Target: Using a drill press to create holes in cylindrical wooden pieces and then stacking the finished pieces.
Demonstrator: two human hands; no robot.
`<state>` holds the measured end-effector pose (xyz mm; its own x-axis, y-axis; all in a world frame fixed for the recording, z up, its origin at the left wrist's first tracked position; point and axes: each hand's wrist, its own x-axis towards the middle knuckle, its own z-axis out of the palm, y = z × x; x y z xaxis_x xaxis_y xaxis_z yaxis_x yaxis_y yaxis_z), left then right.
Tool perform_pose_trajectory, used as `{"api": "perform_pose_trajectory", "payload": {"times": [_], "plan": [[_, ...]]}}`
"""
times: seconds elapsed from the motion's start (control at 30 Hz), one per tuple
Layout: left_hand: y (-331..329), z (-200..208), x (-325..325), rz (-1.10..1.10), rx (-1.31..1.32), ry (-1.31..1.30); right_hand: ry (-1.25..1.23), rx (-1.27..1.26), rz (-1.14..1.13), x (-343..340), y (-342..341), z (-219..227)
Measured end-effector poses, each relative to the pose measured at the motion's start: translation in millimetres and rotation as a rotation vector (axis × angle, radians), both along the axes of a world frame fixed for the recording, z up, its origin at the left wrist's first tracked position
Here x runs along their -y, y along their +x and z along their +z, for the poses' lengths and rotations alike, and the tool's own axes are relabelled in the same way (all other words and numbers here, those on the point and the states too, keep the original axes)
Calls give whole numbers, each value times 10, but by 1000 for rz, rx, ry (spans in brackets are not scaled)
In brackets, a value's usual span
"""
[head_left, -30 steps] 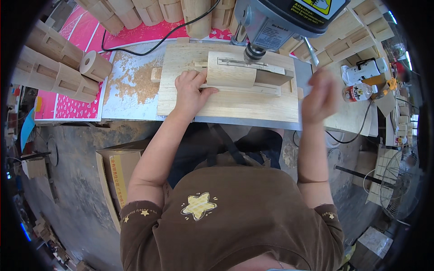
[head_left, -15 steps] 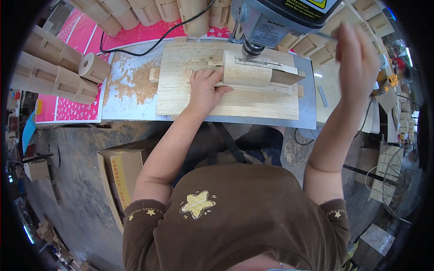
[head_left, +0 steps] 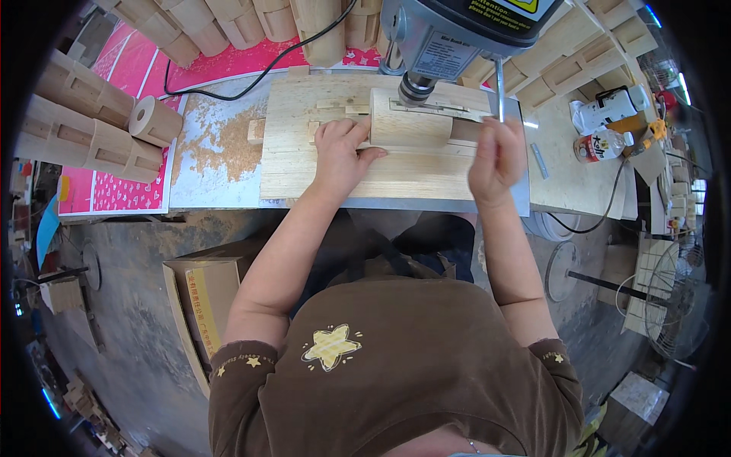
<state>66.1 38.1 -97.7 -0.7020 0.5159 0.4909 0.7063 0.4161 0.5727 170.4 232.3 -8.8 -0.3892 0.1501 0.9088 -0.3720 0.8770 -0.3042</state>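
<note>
Left hand (head_left: 340, 152) pins the pale rounded wooden block (head_left: 411, 126) under the grey drill press (head_left: 457, 34).

Head view: the block lies long axis left-right on the worktop (head_left: 221, 183); left grip flat, fingers spread against it. Right hand (head_left: 495, 156) curls round the thin metal lever (head_left: 500, 91), just beside.

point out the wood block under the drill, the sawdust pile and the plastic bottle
wood block (head_left: 407, 126), head view, its flat top face
sawdust pile (head_left: 221, 145), head view, its thick middle
plastic bottle (head_left: 601, 145), head view, its labelled body
</note>
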Motion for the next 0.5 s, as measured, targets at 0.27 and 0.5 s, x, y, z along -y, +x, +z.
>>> {"api": "perform_pose_trajectory", "payload": {"times": [0.27, 0.5], "plan": [[0, 39, 5, -5, 78, -1, -55, 186, -189, -288, -723, 1520], [-49, 68, 6, -33, 124, 101, -283, 279, 66, -365, -568, 888]]}}
